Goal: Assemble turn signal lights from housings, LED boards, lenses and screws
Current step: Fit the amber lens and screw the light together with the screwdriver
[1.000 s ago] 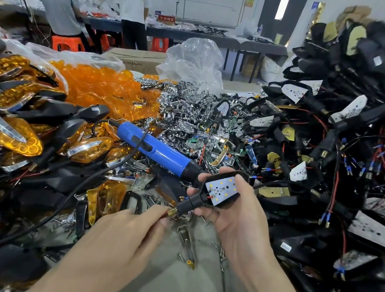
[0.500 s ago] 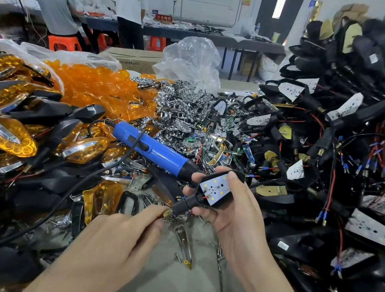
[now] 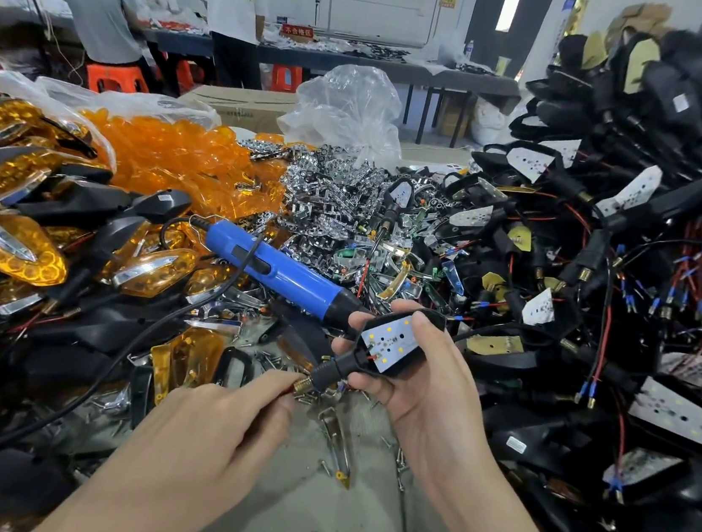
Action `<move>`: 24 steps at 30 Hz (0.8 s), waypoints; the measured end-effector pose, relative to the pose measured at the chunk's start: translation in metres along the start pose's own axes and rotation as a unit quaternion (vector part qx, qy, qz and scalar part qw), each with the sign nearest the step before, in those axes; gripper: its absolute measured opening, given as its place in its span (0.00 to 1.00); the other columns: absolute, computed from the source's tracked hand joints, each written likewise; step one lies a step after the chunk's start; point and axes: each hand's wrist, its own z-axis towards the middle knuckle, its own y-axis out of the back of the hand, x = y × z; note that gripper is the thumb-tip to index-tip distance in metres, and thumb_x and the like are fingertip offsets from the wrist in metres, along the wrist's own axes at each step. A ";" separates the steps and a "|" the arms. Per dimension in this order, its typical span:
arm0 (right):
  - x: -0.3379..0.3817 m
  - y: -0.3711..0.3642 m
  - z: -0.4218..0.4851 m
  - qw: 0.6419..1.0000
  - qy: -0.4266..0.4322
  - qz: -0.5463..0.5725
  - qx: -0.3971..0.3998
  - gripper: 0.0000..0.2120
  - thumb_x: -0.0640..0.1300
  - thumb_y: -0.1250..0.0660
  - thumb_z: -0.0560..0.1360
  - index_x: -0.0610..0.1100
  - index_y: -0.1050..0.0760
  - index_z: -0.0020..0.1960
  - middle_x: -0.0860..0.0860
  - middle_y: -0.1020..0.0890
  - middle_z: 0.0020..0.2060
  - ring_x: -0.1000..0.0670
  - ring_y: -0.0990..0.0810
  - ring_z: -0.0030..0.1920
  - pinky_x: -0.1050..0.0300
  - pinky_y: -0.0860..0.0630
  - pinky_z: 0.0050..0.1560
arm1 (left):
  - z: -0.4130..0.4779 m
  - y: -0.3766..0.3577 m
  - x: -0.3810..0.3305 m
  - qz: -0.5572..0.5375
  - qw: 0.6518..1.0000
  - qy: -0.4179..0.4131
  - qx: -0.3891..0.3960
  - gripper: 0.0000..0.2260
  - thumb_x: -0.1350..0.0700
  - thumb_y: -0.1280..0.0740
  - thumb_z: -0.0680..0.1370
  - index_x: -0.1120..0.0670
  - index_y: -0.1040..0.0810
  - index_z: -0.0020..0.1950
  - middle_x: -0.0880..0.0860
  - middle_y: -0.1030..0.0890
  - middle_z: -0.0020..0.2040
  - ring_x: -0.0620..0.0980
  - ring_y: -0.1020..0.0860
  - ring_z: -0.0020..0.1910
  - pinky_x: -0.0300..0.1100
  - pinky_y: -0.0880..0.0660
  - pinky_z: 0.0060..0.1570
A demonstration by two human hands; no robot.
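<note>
In the middle of the frame, our right hand [image 3: 427,390] grips a black housing [image 3: 404,372] with its LED board [image 3: 393,339] already inside. Our left hand [image 3: 205,433] pinches its brass tip [image 3: 302,386]. We think a lens from the orange lenses [image 3: 177,156] and the screws are not on yet. A red sign [image 3: 297,31] at the top reads 不合格区.

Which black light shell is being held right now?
The housing in the right hand, with a white LED board facing up. The left hand pinches its brass stem end; all the other black housings lie loose, unheld.
</note>
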 end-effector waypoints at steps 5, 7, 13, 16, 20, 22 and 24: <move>0.000 0.000 0.000 1.000 -0.007 0.007 0.004 0.10 0.50 0.36 0.79 0.46 0.20 0.53 0.35 0.15 0.52 0.35 0.14 0.47 0.55 0.17 0.35 | 0.000 0.001 -0.001 -0.014 1.000 0.010 0.011 0.09 0.44 0.45 0.81 0.40 0.26 0.52 0.42 0.24 0.33 0.45 0.27 0.26 0.33 0.35 0.26; 0.000 0.001 0.000 1.000 -0.016 0.009 0.004 0.11 0.49 0.35 0.80 0.43 0.23 0.56 0.35 0.15 0.52 0.35 0.14 0.47 0.55 0.17 0.35 | 0.000 0.001 -0.001 -0.020 1.000 0.010 0.004 0.14 0.40 0.49 0.80 0.41 0.26 0.51 0.43 0.24 0.32 0.45 0.27 0.27 0.33 0.35 0.27; -0.001 0.000 0.000 1.000 -0.016 0.011 0.001 0.16 0.52 0.38 0.75 0.42 0.25 0.57 0.35 0.15 0.51 0.36 0.13 0.46 0.55 0.17 0.33 | 0.000 0.000 -0.003 -0.024 1.000 0.007 -0.007 0.16 0.39 0.51 0.79 0.42 0.26 0.49 0.41 0.26 0.32 0.44 0.27 0.27 0.34 0.34 0.28; -0.002 0.001 0.001 1.000 -0.010 0.007 0.001 0.17 0.52 0.38 0.76 0.41 0.24 0.57 0.35 0.14 0.51 0.36 0.13 0.46 0.56 0.17 0.33 | 0.001 0.000 -0.003 -0.016 1.000 0.004 -0.014 0.11 0.43 0.47 0.82 0.42 0.26 0.49 0.42 0.26 0.31 0.43 0.29 0.25 0.32 0.36 0.26; -0.004 0.001 0.002 1.000 -0.007 0.001 0.000 0.18 0.53 0.39 0.76 0.41 0.24 0.57 0.35 0.14 0.50 0.37 0.13 0.45 0.56 0.18 0.33 | 0.001 0.000 -0.003 0.001 1.000 0.005 -0.020 0.13 0.42 0.48 0.81 0.43 0.25 0.49 0.43 0.28 0.28 0.42 0.29 0.25 0.32 0.37 0.24; -0.005 0.002 0.002 1.000 -0.006 -0.001 0.003 0.18 0.54 0.39 0.76 0.41 0.25 0.58 0.35 0.14 0.49 0.37 0.13 0.46 0.56 0.17 0.33 | 0.001 0.000 -0.004 0.013 1.000 0.003 -0.021 0.16 0.41 0.50 0.80 0.43 0.24 0.49 0.43 0.31 0.25 0.42 0.29 0.24 0.32 0.38 0.23; -0.005 0.002 0.003 1.000 -0.006 -0.002 0.003 0.19 0.54 0.39 0.77 0.41 0.25 0.58 0.35 0.14 0.49 0.37 0.13 0.46 0.56 0.17 0.34 | 0.001 0.000 -0.005 0.026 0.999 0.003 -0.024 0.15 0.42 0.49 0.80 0.43 0.23 0.51 0.42 0.33 0.24 0.42 0.30 0.24 0.31 0.40 0.22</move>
